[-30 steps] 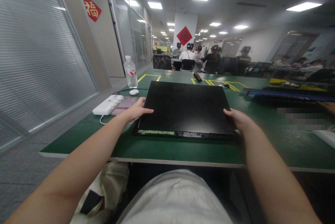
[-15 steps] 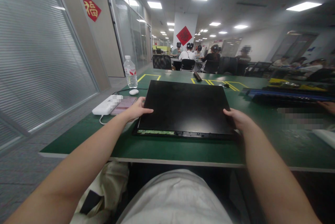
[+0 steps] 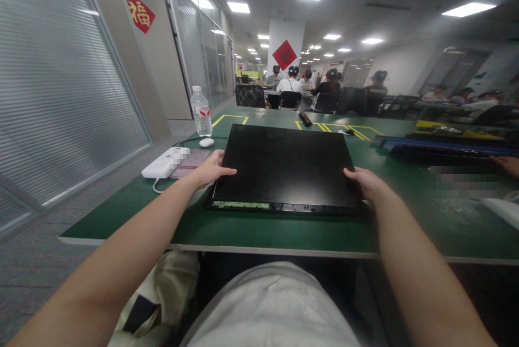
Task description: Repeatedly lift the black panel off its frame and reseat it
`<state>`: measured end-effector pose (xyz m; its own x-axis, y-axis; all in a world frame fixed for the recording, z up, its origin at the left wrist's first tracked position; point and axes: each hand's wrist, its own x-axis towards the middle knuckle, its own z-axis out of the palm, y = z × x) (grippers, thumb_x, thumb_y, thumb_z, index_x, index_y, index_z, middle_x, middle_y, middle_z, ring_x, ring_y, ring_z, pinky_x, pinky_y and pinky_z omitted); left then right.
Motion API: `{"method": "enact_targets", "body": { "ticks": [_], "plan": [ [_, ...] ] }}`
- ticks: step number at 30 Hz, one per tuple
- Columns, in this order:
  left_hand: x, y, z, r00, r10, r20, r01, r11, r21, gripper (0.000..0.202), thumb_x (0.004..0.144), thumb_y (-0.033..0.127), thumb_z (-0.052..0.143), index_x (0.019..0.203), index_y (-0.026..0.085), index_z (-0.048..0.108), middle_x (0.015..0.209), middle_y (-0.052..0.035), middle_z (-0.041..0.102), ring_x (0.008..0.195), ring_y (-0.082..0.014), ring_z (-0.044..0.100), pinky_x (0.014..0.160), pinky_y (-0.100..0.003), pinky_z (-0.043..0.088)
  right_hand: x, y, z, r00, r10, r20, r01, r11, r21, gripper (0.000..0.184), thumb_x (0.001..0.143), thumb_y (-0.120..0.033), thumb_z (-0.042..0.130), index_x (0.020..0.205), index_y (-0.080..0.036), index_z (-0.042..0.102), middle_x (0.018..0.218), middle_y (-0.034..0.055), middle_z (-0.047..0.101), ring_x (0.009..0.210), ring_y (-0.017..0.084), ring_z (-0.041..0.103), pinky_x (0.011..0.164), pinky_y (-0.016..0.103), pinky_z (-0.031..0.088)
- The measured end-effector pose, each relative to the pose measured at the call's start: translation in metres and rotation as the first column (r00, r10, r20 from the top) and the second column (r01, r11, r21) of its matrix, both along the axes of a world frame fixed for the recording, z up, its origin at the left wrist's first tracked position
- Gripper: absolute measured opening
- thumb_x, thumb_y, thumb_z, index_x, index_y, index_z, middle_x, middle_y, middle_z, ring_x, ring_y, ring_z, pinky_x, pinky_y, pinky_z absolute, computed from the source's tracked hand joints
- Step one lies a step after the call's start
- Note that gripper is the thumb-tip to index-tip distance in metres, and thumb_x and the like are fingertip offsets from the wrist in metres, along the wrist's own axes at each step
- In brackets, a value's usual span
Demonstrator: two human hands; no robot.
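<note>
A flat black display panel [image 3: 284, 166] lies face up in front of me on the green table [image 3: 300, 236]. Along its near edge runs a dark frame strip [image 3: 316, 208], with a green circuit board [image 3: 241, 205] showing at the left part. My left hand [image 3: 211, 168] grips the panel's left side, thumb on top of the screen. On the opposite side my right hand [image 3: 365, 180] holds the right edge, its thumb also on top. The other fingers of both hands are mostly hidden at or below the edges.
Left of the panel are a white power bank [image 3: 164, 163], a phone [image 3: 192, 162], a white earbud case [image 3: 206, 142] and a water bottle [image 3: 201, 112]. Farther back lies a small dark object [image 3: 305, 119]. A long blue-black part [image 3: 438, 148] lies at right, near another person's hand [image 3: 506, 164].
Both hands keep the same hold on the panel, which has hardly moved. The whole view has shifted very slightly.
</note>
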<state>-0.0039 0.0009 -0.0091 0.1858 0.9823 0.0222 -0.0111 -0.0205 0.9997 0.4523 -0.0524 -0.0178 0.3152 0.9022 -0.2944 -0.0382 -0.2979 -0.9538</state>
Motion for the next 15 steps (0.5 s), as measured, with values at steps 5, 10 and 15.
{"method": "enact_targets", "body": {
  "ticks": [5,10,15],
  "plan": [
    [-0.0006,0.0010,-0.0009,1.000,-0.009,-0.005,0.009,1.000,-0.001,0.072,0.052,0.005,0.093,0.109,0.022,0.052,0.103,-0.0043,0.076,0.107,-0.0310,0.074,0.100,-0.056,0.056,0.0000,0.0015,-0.0026,1.000,-0.021,-0.011,0.021,0.999,0.024,0.009,0.084,-0.017,0.067,0.092,-0.023,0.065,0.072,0.0049,0.073,0.062,0.023,0.069,0.060,0.035,0.057],
    [-0.0016,0.0016,-0.0007,1.000,-0.004,-0.016,0.004,1.000,0.012,0.071,0.051,0.005,0.092,0.108,0.021,0.053,0.103,-0.0041,0.075,0.112,-0.0320,0.072,0.104,-0.057,0.053,-0.0018,0.0028,-0.0035,0.994,-0.083,0.067,0.077,0.992,0.096,0.011,0.081,-0.013,0.069,0.089,-0.021,0.069,0.072,0.0048,0.073,0.063,0.022,0.069,0.060,0.032,0.057],
    [-0.0032,0.0027,-0.0011,0.999,-0.015,-0.032,0.016,1.000,0.027,0.071,0.051,0.006,0.093,0.108,0.021,0.053,0.102,-0.0033,0.075,0.109,-0.0308,0.072,0.104,-0.058,0.052,0.0035,0.0037,-0.0031,0.959,-0.154,0.236,0.091,0.962,0.257,0.025,0.070,-0.017,0.082,0.092,-0.022,0.071,0.083,0.0051,0.076,0.077,0.023,0.072,0.069,0.032,0.058]
  ]
}}
